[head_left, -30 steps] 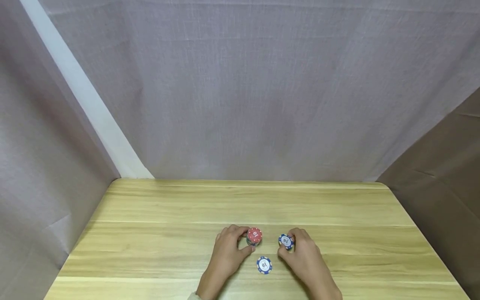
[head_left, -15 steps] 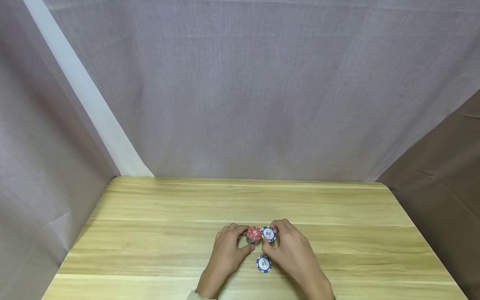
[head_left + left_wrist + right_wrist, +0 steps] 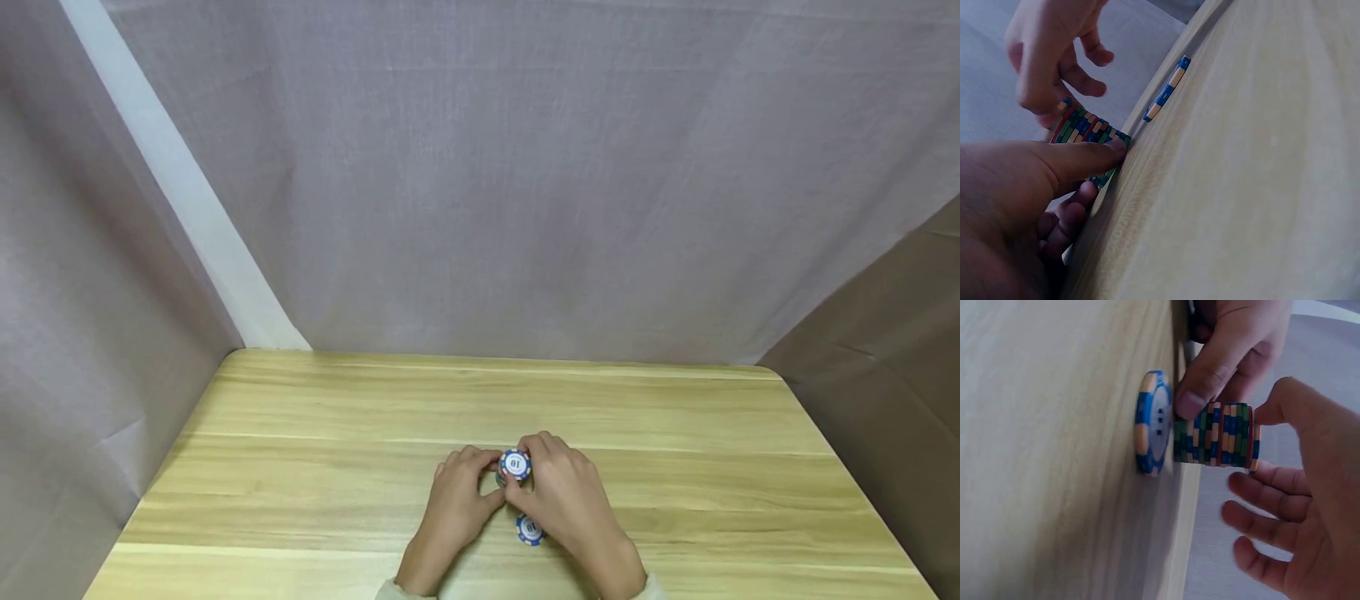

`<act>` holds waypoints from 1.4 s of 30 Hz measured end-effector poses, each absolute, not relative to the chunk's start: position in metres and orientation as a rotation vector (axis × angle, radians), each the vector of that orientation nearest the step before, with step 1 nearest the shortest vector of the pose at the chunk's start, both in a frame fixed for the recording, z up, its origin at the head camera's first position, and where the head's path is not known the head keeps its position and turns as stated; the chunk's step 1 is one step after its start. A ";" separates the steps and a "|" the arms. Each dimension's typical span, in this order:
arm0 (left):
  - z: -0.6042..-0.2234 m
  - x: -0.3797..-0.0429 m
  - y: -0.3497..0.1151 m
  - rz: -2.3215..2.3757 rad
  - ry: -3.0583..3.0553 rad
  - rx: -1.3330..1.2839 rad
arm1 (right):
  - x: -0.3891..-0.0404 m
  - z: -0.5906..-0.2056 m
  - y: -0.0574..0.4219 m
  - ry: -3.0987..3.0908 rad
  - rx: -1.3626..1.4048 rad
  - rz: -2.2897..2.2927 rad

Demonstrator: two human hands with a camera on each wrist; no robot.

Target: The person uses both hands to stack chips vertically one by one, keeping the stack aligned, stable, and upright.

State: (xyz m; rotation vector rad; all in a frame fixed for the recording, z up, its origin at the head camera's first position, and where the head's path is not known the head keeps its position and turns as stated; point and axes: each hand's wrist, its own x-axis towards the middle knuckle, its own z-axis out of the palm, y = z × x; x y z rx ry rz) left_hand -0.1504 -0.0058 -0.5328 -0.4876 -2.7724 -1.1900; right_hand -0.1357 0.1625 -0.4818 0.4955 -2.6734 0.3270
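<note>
A stack of poker chips (image 3: 1213,434) in green, blue and red stands on the table. My left hand (image 3: 459,500) grips the lower part of the stack between thumb and fingers. On top is a blue-and-white poker chip (image 3: 516,464) marked 10, pinched at its edge by my right hand (image 3: 566,496). In the right wrist view that chip lies against the red one at the top of the stack. A second blue-and-white chip (image 3: 529,530) lies flat on the table, nearer me and partly covered by the right hand in the head view.
The wooden table (image 3: 315,467) has a pale grain and rounded far corners. Grey cloth (image 3: 480,183) hangs behind it and along both sides, with a white strip (image 3: 180,175) at the back left.
My right hand has moved left with the blue-and-white chip, from beside the stack to over the red top chip, which is now covered. The left hand has stayed at the stack.
</note>
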 end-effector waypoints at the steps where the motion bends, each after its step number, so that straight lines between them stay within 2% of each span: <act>1: -0.533 -0.150 -0.006 -1.190 -2.770 -0.490 | -0.136 -0.482 0.163 -2.685 0.489 0.328; 22: -0.531 -0.149 -0.008 -1.213 -2.788 -0.485 | -0.132 -0.476 0.164 -2.835 0.449 0.363; 33: -0.531 -0.149 -0.006 -1.263 -2.806 -0.475 | -0.106 -0.453 0.180 -3.027 0.288 0.507; 42: -0.532 -0.150 -0.006 -1.269 -2.797 -0.472 | -0.087 -0.471 0.182 -3.175 0.247 0.674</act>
